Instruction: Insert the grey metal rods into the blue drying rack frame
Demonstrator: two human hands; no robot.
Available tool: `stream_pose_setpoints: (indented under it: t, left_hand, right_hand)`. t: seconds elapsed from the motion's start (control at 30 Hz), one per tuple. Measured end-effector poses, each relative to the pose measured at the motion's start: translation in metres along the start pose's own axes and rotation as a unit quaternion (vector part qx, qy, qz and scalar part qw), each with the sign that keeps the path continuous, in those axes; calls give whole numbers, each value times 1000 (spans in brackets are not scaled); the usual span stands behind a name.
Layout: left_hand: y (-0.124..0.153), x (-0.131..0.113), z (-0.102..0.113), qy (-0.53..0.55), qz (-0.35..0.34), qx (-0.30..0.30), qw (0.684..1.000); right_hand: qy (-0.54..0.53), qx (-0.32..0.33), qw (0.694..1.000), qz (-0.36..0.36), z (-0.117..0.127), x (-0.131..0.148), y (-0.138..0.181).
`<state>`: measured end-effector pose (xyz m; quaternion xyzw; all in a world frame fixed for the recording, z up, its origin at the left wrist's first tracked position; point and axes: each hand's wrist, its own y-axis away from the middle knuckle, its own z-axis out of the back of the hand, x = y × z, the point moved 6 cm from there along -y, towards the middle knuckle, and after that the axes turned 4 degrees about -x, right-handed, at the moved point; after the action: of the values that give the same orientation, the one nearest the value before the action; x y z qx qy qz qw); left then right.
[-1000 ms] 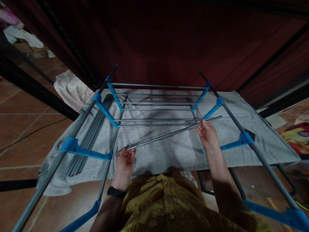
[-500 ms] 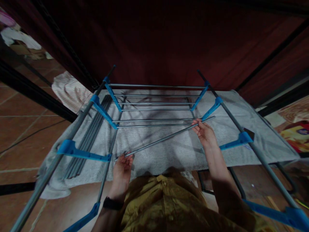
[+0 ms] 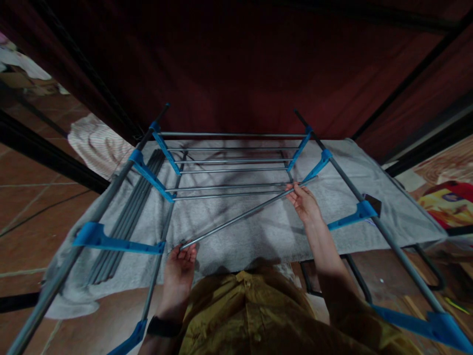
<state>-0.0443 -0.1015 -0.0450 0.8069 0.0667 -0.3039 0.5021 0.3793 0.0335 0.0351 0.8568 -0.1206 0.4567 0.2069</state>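
A thin grey metal rod slants between my two hands, lower on the left and higher on the right. My left hand pinches its near-left end, close to a blue plastic bracket. With fingers closed round it, my right hand grips the rod near its far end, beside another blue bracket. Around both hands stands a rack frame of grey tubes joined by blue brackets. Several crossbars span its far part, level between the left and right sides.
Several loose grey tubes lie side by side at the left on a grey cloth. A dark red panel rises behind the frame. A striped cloth is at the left, and a red and yellow package at the right.
The view has shifted slightly, so the frame and hands appear a little further left. Both hands keep hold of the rod, which stays at about the same slant.
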Motion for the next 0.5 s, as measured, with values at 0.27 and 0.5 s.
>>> stream_pose_setpoints:
  t: [0.27,0.5]
  left_hand:
    - [-1,1,1,10,3,6,1000]
    - [-7,2,1,16,-6,7,1000]
  right_hand:
    - [-10,-13,1000,-13,3,-7,-9]
    - [-19,-14,999,-22,2,-7,-15]
